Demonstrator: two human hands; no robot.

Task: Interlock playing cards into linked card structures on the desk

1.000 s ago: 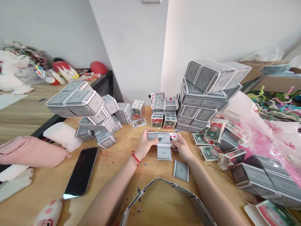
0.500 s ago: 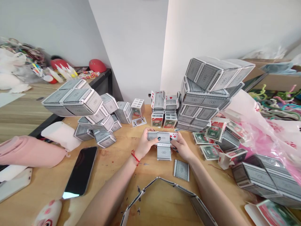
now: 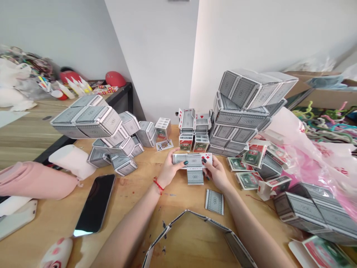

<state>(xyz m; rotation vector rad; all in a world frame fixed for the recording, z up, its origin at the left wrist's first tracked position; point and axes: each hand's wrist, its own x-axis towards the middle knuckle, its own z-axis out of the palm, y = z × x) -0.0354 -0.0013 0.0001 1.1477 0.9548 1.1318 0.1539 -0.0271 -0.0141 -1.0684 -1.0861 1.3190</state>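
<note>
Both my hands hold a T-shaped piece of joined playing cards [image 3: 192,165] above the wooden table [image 3: 134,201]. My left hand [image 3: 169,172] pinches its left end, a red cord on the wrist. My right hand [image 3: 216,173] pinches its right end, where red diamond pips show. One card of the piece hangs down between my hands. A single face-down card [image 3: 214,202] lies just below my right hand. A bent chain of linked cards [image 3: 195,227] lies between my forearms near the front edge.
Blocks built of cards are piled at left [image 3: 95,124] and right [image 3: 245,108], with small card cubes [image 3: 193,132] behind my hands. A phone [image 3: 96,204] lies at left beside a pink pouch [image 3: 33,180]. Card boxes [image 3: 251,167] and a pink plastic bag [image 3: 315,152] lie at right.
My hands have lifted the card piece a little and moved it slightly away from me. Nothing else on the table has shifted.
</note>
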